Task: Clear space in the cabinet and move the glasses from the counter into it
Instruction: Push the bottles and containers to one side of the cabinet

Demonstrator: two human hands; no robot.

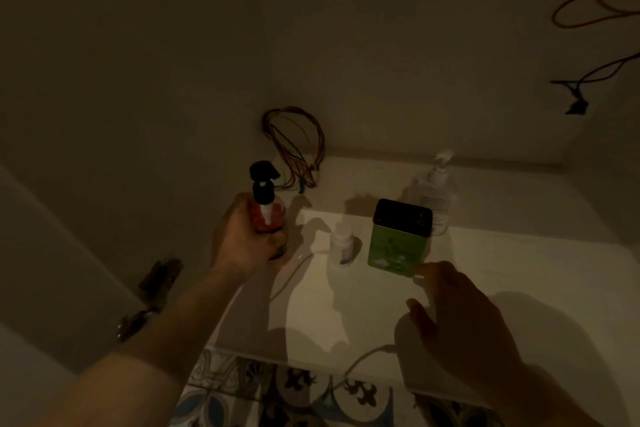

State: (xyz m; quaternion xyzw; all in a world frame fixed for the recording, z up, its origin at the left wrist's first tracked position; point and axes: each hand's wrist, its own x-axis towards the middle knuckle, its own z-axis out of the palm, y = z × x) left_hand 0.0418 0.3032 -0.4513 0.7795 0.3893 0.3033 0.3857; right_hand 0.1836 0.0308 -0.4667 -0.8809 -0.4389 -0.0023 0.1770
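A pale cabinet shelf (519,253) carries everything, its front edge above patterned tiles (298,388). Near the back edge stands a clear pump bottle (433,191); just in front of it a green tin (398,239) with a black lid. The right hand (464,319) reaches with fingers spread, one fingertip touching the tin's lower corner. Toward the shelf's left edge the left hand (246,239) grips a red pump bottle (268,208) with a black pump. Between it and the tin stands a small white bottle (341,243). Loose wires (294,146) hang at the back left corner. No glasses show.
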